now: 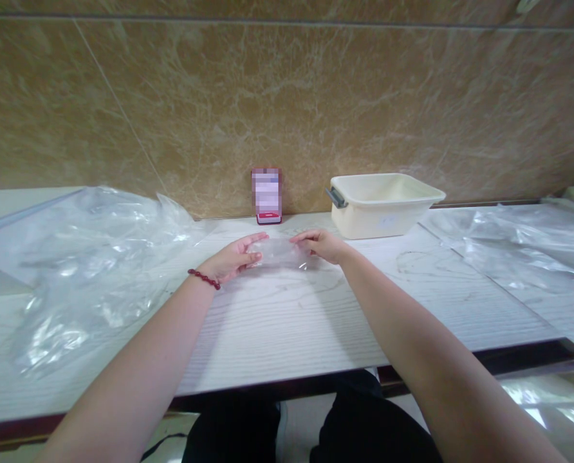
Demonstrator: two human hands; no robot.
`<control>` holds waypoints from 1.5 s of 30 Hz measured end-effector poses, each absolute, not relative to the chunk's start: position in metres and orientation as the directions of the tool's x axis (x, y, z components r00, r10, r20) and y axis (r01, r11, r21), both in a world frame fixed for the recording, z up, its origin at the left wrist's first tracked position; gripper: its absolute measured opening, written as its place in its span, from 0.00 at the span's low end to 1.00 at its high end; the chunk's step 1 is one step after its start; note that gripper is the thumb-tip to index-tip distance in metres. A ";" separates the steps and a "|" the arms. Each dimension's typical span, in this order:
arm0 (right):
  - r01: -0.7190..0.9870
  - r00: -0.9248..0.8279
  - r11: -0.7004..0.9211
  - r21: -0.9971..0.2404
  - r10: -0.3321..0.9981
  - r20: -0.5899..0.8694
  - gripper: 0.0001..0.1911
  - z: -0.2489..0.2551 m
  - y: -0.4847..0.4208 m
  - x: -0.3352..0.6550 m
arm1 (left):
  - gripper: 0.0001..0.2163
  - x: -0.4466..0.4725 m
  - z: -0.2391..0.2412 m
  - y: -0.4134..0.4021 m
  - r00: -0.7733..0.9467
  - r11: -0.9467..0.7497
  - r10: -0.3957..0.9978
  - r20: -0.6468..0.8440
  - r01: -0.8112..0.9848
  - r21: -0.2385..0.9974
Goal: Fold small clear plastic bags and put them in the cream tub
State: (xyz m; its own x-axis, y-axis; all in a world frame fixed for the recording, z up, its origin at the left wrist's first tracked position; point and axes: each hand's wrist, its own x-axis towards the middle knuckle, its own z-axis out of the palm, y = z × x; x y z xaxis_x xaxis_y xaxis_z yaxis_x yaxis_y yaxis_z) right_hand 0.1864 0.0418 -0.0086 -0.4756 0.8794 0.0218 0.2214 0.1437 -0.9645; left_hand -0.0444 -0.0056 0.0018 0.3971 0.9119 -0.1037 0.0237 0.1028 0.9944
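A small clear plastic bag [280,252] is held between both hands just above the white table [287,321], near its far middle. My left hand [231,258], with a red bead bracelet on the wrist, pinches the bag's left end with thumb and fingers. Over on the bag's right end, my right hand [322,245] grips with curled fingers. The bag is see-through and its contents, if any, cannot be made out.
A large heap of clear plastic film [89,257] covers the table's left part. More plastic sheeting [518,247] lies at the right. A cream tub [383,204] with a grey handle stands at the back right. A small red-based card [266,195] leans on the marble wall.
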 end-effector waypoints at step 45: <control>0.756 -0.627 0.640 -0.135 0.768 0.131 0.21 -0.020 0.000 0.122 | 0.17 -0.046 -0.020 0.016 0.432 -0.468 0.884 0.181 0.820 0.328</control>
State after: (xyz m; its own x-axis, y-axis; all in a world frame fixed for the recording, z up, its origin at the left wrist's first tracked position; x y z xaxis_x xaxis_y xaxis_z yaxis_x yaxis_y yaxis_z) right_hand 0.1216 0.0001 -0.0204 -0.6270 0.7680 0.1305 0.7561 0.6403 -0.1353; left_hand -0.0459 0.0157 -0.0203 0.4315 0.8837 0.1814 0.8204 -0.4681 0.3285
